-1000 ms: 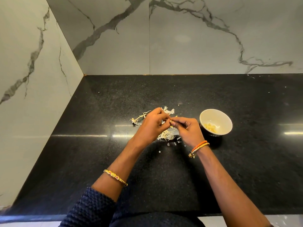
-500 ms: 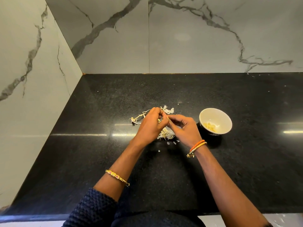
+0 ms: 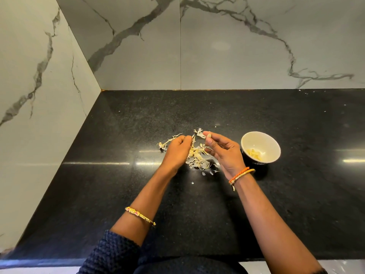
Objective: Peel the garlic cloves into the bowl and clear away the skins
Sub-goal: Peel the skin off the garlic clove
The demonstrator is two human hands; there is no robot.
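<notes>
My left hand [image 3: 176, 152] hovers over the pile of papery garlic skins [image 3: 197, 158] on the black counter, fingers curled around a pale strip of skin [image 3: 193, 139] at its tips. My right hand [image 3: 224, 153] is just right of the pile, with thumb and forefinger pinching a small pale garlic clove [image 3: 208, 136]; its other fingers are spread. The white bowl [image 3: 265, 138] stands right of my right hand and holds several peeled cloves [image 3: 254, 153].
A dry garlic stem with roots [image 3: 167, 142] lies left of the pile, and small skin flakes [image 3: 210, 172] are scattered in front of it. Marble walls close off the black counter [image 3: 118, 175] at the left and back. The counter's front edge is at my body.
My hands, joined over the pile while working one clove, have pulled apart. The right hand has lifted slightly toward the bowl side with the small piece; the left stays over the skins.
</notes>
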